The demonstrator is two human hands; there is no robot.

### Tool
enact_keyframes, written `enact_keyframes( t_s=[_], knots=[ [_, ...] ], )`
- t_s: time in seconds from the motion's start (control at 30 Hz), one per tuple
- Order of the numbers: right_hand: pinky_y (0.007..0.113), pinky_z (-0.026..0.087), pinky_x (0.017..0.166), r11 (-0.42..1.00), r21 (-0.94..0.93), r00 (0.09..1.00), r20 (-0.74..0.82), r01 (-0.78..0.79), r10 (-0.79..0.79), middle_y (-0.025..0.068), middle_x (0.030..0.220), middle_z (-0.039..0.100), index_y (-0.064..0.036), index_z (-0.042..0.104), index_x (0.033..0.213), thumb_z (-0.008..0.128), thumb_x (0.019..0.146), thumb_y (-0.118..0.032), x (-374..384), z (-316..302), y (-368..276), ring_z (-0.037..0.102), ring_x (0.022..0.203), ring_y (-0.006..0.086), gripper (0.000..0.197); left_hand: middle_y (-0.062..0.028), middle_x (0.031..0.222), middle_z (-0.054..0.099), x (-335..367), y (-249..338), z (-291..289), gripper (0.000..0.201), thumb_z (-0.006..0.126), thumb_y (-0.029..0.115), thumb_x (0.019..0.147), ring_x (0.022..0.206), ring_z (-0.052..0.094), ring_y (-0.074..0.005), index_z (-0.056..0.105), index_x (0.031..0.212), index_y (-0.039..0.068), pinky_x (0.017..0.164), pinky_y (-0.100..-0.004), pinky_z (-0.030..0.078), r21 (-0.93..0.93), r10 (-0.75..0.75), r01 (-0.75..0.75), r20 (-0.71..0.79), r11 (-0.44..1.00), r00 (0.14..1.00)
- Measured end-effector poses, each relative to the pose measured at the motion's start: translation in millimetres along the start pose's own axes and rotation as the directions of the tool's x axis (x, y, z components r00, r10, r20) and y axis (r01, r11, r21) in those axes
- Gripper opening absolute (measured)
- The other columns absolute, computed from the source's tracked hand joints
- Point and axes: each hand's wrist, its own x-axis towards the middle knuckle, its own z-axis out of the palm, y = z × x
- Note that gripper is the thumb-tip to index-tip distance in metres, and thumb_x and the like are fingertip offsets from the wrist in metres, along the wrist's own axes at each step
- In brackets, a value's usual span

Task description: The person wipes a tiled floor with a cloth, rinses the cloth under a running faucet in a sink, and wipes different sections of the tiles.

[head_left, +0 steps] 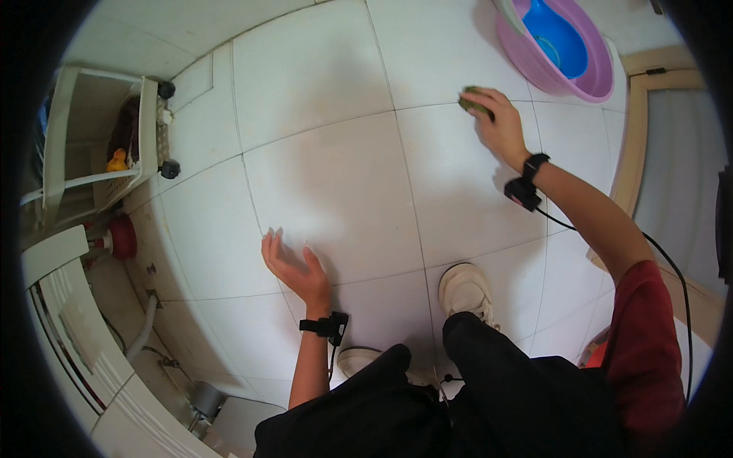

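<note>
Dark-green scrub pad (478,108) looks down on white tile floor (328,175), near oval purple plastic tub (518,57). Your right hand (504,130) grips it; keep it flat, pressure even. Left hand (299,275) empty, loosely spread.

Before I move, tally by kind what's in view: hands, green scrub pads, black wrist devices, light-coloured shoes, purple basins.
Hands: 2 (left hand, right hand)
Green scrub pad: 1
Black wrist devices: 2
Light-coloured shoes: 2
Purple basin: 1
Total: 8
</note>
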Motion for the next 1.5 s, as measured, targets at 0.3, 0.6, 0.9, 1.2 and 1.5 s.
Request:
enact_keyframes(
  t_s=[0.3, 0.6, 0.9, 1.2, 1.5],
  knots=[
    [0.039, 0.054, 0.103, 0.984, 0.059, 0.981, 0.091, 0.167, -0.172, 0.0108, 0.130, 0.070, -0.0107, 0.076, 0.121, 0.060, 0.088, 0.006, -4.2, 50.4, -61.9, 0.064, 0.122, 0.0330, 0.040, -0.0237, 0.157, 0.039, -0.9, -3.2, -3.8, 0.055, 0.060, 0.015, 0.097, 0.150, 0.034, -0.0421, 0.045, 0.147, -0.001, 0.124, -0.0542, 0.026, -0.042, -0.028, 0.028, 0.005, 0.999, 1.000],
    [0.041, 0.054, 0.104, 0.857, 0.344, 0.710, 0.483, 0.383, -0.511, 0.0078, 0.135, 0.065, -0.0072, 0.074, 0.114, 0.064, 0.083, 0.007, -86.8, 63.4, -113.9, 0.061, 0.129, 0.0300, 0.035, -0.0220, 0.155, 0.044, -0.1, -3.0, 3.0, 0.054, 0.061, 0.013, 0.096, 0.147, 0.039, -0.0397, 0.047, 0.146, -0.001, 0.123, -0.0511, 0.029, -0.032, -0.012, 0.011, -0.024, 0.999, 1.000],
    [0.041, 0.051, 0.108, 0.968, 0.199, 0.931, 0.302, 0.151, -0.207, 0.0103, 0.141, 0.062, -0.0069, 0.070, 0.124, 0.064, 0.087, 0.007, -28.3, 83.0, -113.6, 0.058, 0.132, 0.0326, 0.040, -0.0232, 0.155, 0.043, 0.8, -3.7, -3.1, 0.056, 0.062, 0.011, 0.094, 0.149, 0.036, -0.0423, 0.045, 0.146, -0.001, 0.124, -0.0539, 0.027, -0.037, -0.029, 0.029, -0.019, 0.999, 0.999],
    [0.040, 0.053, 0.108, 0.887, 0.310, 0.779, 0.436, 0.341, -0.452, 0.0091, 0.141, 0.063, -0.0068, 0.071, 0.124, 0.063, 0.087, 0.007, -62.7, 106.5, -142.9, 0.059, 0.133, 0.0299, 0.040, -0.0240, 0.154, 0.043, 0.1, -3.8, -0.5, 0.056, 0.062, 0.013, 0.094, 0.148, 0.036, -0.0428, 0.045, 0.146, -0.002, 0.123, -0.0544, 0.028, -0.026, -0.015, 0.015, 0.000, 1.000, 1.000],
    [0.037, 0.055, 0.107, 0.798, 0.500, 0.379, 0.704, 0.336, -0.601, 0.0058, 0.146, 0.062, -0.0097, 0.073, 0.122, 0.059, 0.081, 0.013, -88.2, 64.1, -129.0, 0.058, 0.138, 0.0246, 0.049, -0.0216, 0.153, 0.045, -1.4, -8.5, 3.1, 0.053, 0.061, 0.016, 0.098, 0.147, 0.038, -0.0400, 0.047, 0.146, 0.000, 0.123, -0.0512, 0.028, -0.060, -0.001, -0.001, -0.035, 0.998, 0.999]
  ],
)
